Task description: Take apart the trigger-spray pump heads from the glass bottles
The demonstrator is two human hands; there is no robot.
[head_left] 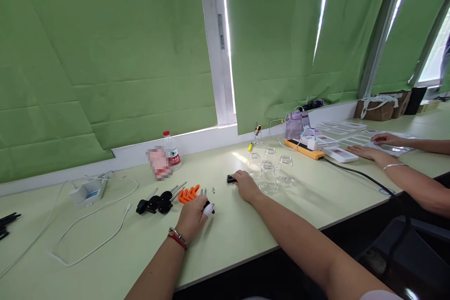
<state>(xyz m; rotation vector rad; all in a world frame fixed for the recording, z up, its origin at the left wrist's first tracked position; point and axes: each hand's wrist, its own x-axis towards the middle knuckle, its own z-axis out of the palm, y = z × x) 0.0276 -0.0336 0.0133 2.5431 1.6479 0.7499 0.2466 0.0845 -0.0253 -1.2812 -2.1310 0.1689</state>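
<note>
My left hand (192, 215), with a white cover on its thumb, is closed around a small black part (212, 210). Two short metal rods (203, 191) show just beyond its fingers. My right hand (246, 186) lies on the table with its fingertips closed on a small black block (231, 179). Left of my left hand lie several orange plastic pieces (189, 193) and several black round-headed parts with metal shafts (165, 202). Tiny metal bits (213, 191) lie between my hands. Several open glass jars (269, 183) stand right beside my right hand.
A bottle (172, 152) stands by the wall. White cables and a power strip (92, 192) lie left. An orange power strip (304, 149), a purple jug (294, 125) and a small glass holding tools (258, 138) stand behind. Another person's hands (365, 152) rest on flat packs at right.
</note>
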